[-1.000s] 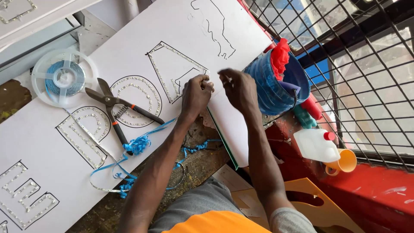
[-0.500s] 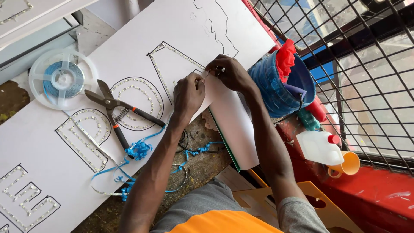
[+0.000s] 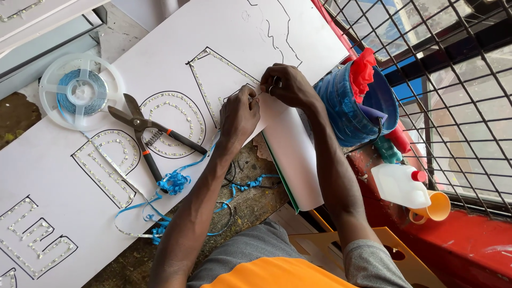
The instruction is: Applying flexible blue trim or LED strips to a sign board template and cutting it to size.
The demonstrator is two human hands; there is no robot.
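Observation:
A large white board [image 3: 176, 48] lies in front of me, with big outlined letters filled by rows of small light beads. My left hand [image 3: 239, 114] presses down at the lower edge of the triangular letter [image 3: 213, 74], fingers pinching a thin strip. My right hand [image 3: 288, 85] is right beside it, fingertips closed on the same thin strip where it meets the letter. A clear reel [image 3: 81, 92] wound with blue-backed strip rests at the board's left. Metal snips [image 3: 146, 133] with black and orange handles lie open on the round letter.
Blue backing ribbon [image 3: 173, 184] curls off the board's near edge. A blue bucket [image 3: 354, 109] with red cloth stands at right by a wire grille [image 3: 453, 80]. A white bottle [image 3: 400, 184], an orange funnel [image 3: 434, 208] and a yellow stencil [image 3: 394, 250] lie lower right.
Both hands have stayed together at the triangular letter, shifting slightly along its lower edge. The view has drifted a little; the reel and snips have not moved.

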